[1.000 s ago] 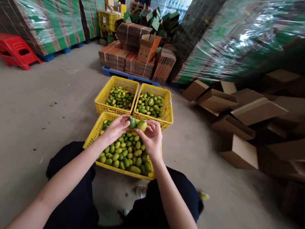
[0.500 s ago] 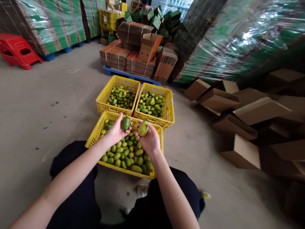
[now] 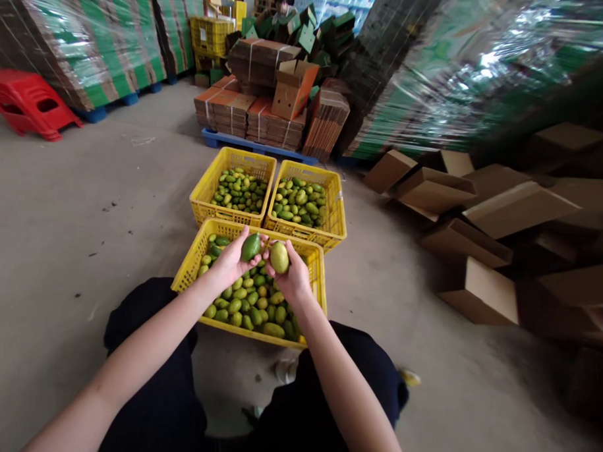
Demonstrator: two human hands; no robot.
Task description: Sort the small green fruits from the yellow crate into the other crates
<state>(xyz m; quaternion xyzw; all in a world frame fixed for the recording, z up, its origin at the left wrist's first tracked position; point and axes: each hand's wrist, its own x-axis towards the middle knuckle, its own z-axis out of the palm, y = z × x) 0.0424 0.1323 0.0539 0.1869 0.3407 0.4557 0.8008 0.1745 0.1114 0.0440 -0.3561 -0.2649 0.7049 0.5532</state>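
My left hand (image 3: pixel 234 258) is closed around a glossy dark green fruit (image 3: pixel 250 247), oval and mango-like. In my right hand (image 3: pixel 293 270) is a paler yellow-green fruit (image 3: pixel 279 257) of much the same shape. Both hands are side by side, fingertips close together, above the far part of the near yellow crate (image 3: pixel 251 331). Many loose green and yellowish fruits (image 3: pixel 255 317) lie in that crate, some hidden under my hands and forearms.
Behind the near crate stand a left yellow crate (image 3: pixel 203 199) and a right yellow crate (image 3: pixel 337 220), both holding similar fruit. Open cardboard boxes (image 3: pixel 490 292) are heaped at right. Flattened cartons (image 3: pixel 231 111) rest on a blue pallet (image 3: pixel 259 147). A red stool (image 3: pixel 31 101) is at left.
My right hand has turned slightly and its fruit has shifted a little left and down. The left hand's fruit has tilted slightly. Both hands are now closer together.
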